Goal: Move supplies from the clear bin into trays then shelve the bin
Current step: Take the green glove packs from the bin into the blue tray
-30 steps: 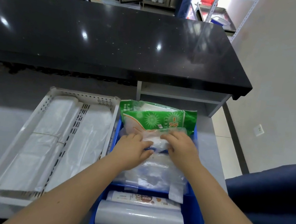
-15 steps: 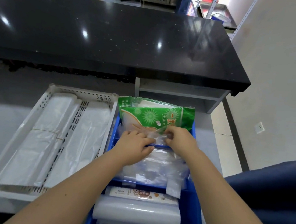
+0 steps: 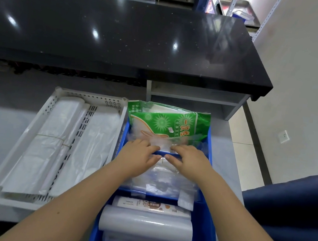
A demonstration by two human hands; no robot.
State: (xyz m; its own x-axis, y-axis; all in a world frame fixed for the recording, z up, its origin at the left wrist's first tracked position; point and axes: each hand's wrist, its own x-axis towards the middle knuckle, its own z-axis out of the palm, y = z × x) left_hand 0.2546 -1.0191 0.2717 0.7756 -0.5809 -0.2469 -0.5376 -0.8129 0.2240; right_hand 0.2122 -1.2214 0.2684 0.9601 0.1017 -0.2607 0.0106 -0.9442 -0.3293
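Note:
A blue divided tray (image 3: pixel 208 229) stands on the grey worktop in front of me. Its far compartment holds green packs of disposable gloves (image 3: pixel 166 121) that stand tilted against the back. My left hand (image 3: pixel 138 155) and my right hand (image 3: pixel 191 160) lie side by side over a blue divider. Their straight fingers press a clear plastic pack (image 3: pixel 161 143) down at the foot of the green packs. Clear bags (image 3: pixel 163 181) fill the middle compartment. A labelled roll (image 3: pixel 151 206) and a plain film roll (image 3: pixel 145 227) lie in the near one. No clear bin is in view.
A white perforated tray (image 3: pixel 19 145) with folded white plastic bags (image 3: pixel 54 138) lies left of the blue tray, touching it. A black counter (image 3: pixel 124 34) overhangs the back, with an open shelf (image 3: pixel 196 95) beneath. Dark blue fabric (image 3: pixel 291 212) is at the right.
Both hands have come closer together and flattened over the divider. The clear pack that the right hand held up now sits lower against the green packs.

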